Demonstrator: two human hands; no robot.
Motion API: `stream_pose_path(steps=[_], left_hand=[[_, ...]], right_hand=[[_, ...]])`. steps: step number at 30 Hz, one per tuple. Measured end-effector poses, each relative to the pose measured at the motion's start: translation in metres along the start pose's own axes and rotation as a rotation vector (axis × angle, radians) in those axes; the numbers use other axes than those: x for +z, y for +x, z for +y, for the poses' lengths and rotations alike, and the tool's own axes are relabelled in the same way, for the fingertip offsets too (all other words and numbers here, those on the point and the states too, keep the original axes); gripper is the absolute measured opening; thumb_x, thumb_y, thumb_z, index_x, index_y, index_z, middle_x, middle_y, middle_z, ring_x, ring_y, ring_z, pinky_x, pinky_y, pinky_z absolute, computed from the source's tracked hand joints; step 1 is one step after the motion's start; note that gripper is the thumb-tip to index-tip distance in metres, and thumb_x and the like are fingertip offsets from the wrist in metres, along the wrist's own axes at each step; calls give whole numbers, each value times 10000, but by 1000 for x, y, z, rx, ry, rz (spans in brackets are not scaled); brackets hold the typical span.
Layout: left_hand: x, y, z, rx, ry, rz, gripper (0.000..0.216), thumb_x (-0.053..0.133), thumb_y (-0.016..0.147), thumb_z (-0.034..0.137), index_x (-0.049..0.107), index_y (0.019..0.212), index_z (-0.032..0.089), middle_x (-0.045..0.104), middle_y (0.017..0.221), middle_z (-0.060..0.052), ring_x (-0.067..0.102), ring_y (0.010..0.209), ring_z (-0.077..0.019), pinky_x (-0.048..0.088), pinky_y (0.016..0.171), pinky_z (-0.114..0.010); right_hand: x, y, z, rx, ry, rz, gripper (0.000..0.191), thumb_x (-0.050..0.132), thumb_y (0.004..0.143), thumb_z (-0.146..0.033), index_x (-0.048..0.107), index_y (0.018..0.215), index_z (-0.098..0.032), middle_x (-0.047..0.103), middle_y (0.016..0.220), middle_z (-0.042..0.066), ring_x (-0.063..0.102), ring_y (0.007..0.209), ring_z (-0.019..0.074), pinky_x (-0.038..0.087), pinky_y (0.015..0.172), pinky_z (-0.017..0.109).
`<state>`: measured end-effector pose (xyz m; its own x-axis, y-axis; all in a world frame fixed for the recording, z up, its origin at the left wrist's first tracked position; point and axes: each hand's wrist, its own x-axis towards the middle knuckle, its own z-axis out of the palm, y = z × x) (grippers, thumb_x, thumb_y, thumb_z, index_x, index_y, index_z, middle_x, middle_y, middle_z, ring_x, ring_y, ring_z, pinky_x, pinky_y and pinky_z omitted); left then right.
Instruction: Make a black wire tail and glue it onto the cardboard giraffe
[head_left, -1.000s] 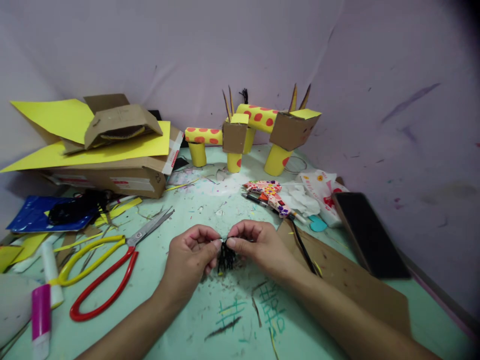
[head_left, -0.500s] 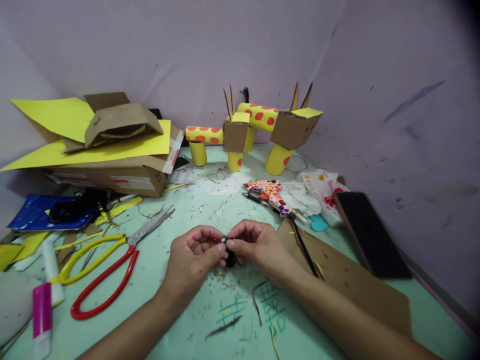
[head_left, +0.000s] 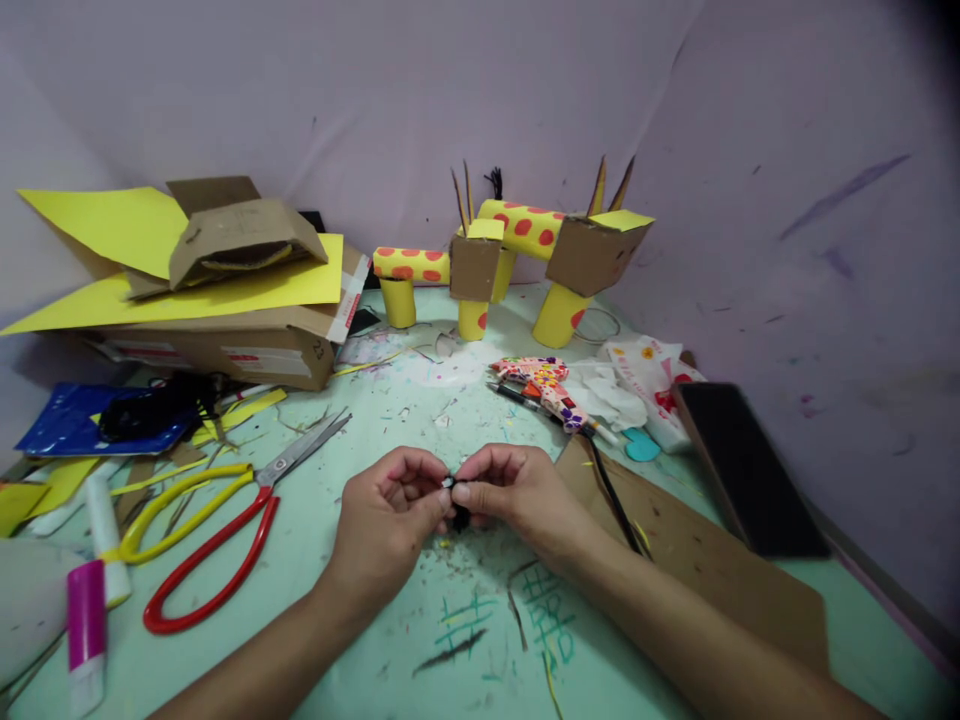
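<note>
Over the middle of the table, my left hand [head_left: 397,505] and my right hand [head_left: 517,495] meet fingertip to fingertip. Both pinch a small black yarn tassel [head_left: 461,519], whose strands hang down between them. A tiny white spot shows at its top, too small to make out. Scissors [head_left: 262,485] with one yellow and one red handle lie left of my left hand, blades pointing away. Beyond my hands stand a smaller cardboard animal [head_left: 474,268] and a larger one [head_left: 596,255], both yellow with red spots; the larger has a black yarn tuft at its rear.
A cardboard box [head_left: 277,350] with yellow sheets is at back left, near a blue packet [head_left: 67,420] and black yarn [head_left: 154,412]. A glue stick [head_left: 86,615] lies front left. To the right are a patterned glue gun [head_left: 544,380], a phone [head_left: 750,470] and a cardboard piece [head_left: 720,575].
The camera view has shifted slightly. My hands keep the same pinch on the tassel, with hardly any movement of the fingers.
</note>
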<state>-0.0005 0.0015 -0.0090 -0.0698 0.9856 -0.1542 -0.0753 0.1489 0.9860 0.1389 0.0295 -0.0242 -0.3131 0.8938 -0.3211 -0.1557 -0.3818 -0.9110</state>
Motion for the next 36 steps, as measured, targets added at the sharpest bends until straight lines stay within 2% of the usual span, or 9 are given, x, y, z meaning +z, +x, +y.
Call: stream_pose_path(steps=[6, 10, 18, 20, 23, 25, 27, 30, 36], left_hand=[[0, 0, 0, -1, -8, 30, 154, 667, 565, 148, 552, 667, 148, 582, 485, 52, 547, 423, -78, 450, 400, -159], [-1, 2, -1, -20, -18, 77, 172, 677, 573, 168, 543, 678, 147, 582, 491, 52, 539, 407, -74, 445, 388, -157], [-4, 4, -4, -1, -72, 101, 194, 696, 568, 157, 530, 668, 151, 593, 536, 48, 560, 446, -82, 457, 395, -161], [-4, 5, -5, -3, -86, 110, 195, 698, 569, 152, 530, 669, 152, 594, 548, 49, 563, 453, -82, 457, 397, -161], [-4, 6, -5, -8, -88, 121, 193, 692, 569, 141, 524, 663, 154, 596, 562, 49, 556, 449, -77, 444, 386, -157], [-3, 5, -5, -14, -77, 118, 192, 688, 565, 135, 520, 657, 154, 593, 562, 50, 550, 439, -76, 438, 377, -157], [-2, 4, -3, -21, -61, 111, 196, 687, 561, 131, 518, 659, 153, 585, 549, 54, 544, 425, -74, 438, 372, -159], [0, 4, -2, -21, -47, 102, 203, 690, 564, 130, 519, 671, 152, 590, 549, 54, 544, 418, -75, 447, 376, -164], [0, 2, -1, -17, -71, 85, 227, 707, 564, 133, 514, 682, 156, 603, 569, 54, 552, 425, -77, 457, 375, -169]], right_hand=[[0, -3, -4, -51, 13, -53, 242, 789, 543, -269, 603, 649, -156, 608, 518, -42, 526, 445, 65, 433, 452, 189], [-2, -4, -9, -49, 68, -16, 188, 732, 572, -241, 582, 657, -166, 561, 458, -58, 489, 392, 69, 421, 418, 194], [-13, 1, -17, -106, 122, 169, 162, 693, 522, -172, 567, 623, -163, 535, 503, -63, 457, 400, 55, 368, 409, 182], [-17, 2, -19, -137, 144, 269, 151, 668, 510, -157, 561, 616, -168, 551, 560, -53, 453, 424, 57, 357, 407, 186], [-22, 3, -23, -269, 185, 483, 132, 621, 519, -153, 568, 637, -181, 566, 638, -46, 452, 470, 65, 359, 426, 195], [-22, 0, -25, -407, 61, 554, 117, 619, 575, -179, 617, 692, -189, 555, 608, -47, 445, 481, 76, 363, 451, 209], [-19, -4, -25, -522, -190, 486, 117, 636, 641, -215, 673, 750, -191, 589, 623, -27, 455, 495, 87, 376, 480, 230], [-11, -8, -19, -582, -473, 277, 95, 654, 689, -235, 716, 748, -194, 669, 741, 28, 540, 585, 119, 423, 535, 254], [-4, -4, -2, -392, -460, 108, 110, 670, 683, -249, 741, 737, -184, 700, 747, 57, 619, 692, 169, 472, 614, 290]])
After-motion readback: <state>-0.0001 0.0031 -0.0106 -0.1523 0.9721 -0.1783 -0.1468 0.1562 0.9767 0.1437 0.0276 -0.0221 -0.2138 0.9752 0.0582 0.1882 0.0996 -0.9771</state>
